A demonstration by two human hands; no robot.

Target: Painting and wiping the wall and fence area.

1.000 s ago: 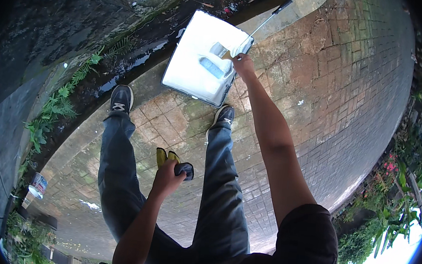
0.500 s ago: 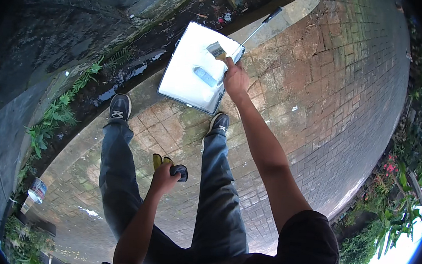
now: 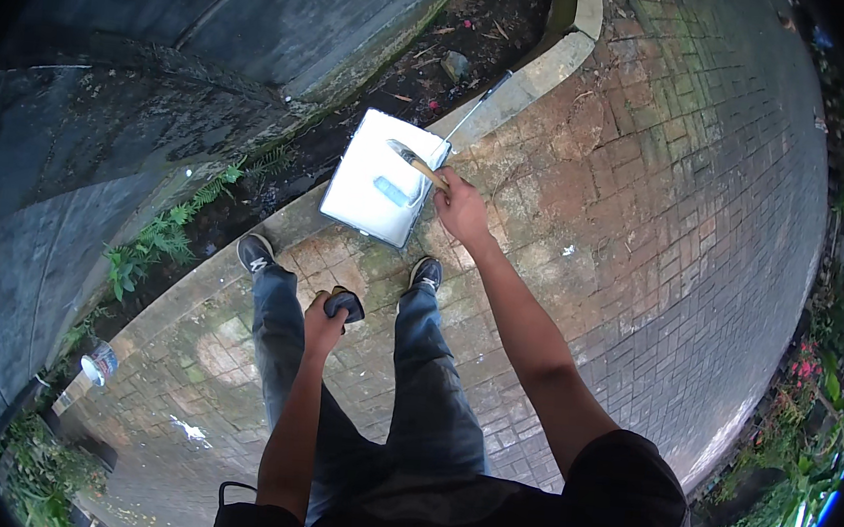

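Observation:
My right hand (image 3: 462, 210) grips the light wooden handle of a paintbrush (image 3: 417, 158). Its bristle end lies over a tray (image 3: 365, 230) full of white paint (image 3: 369, 154). Partly sunk in that paint is a paint roller (image 3: 394, 192), its thin metal rod running to a dark handle (image 3: 496, 85) beyond the tray's far right corner. Lower and to the left, in front of my legs, my left hand (image 3: 323, 323) is closed round a dark glove (image 3: 346, 304), mostly bunched up. Fingers partly hide where it is held.
My shoes (image 3: 425, 273) stand on brick paving (image 3: 639, 313) just short of the tray. A concrete kerb (image 3: 540, 63) and a dirt gutter (image 3: 429, 73) run past it, below a dark wall (image 3: 212, 24). Ferns (image 3: 158, 240) grow there; a small bucket (image 3: 99, 364) stands at left.
The brush has turned in my right hand, showing more handle, its bristles pointing farther left. My left hand has risen nearer the tray; the glove's yellow fingers no longer show. The whole view has shifted.

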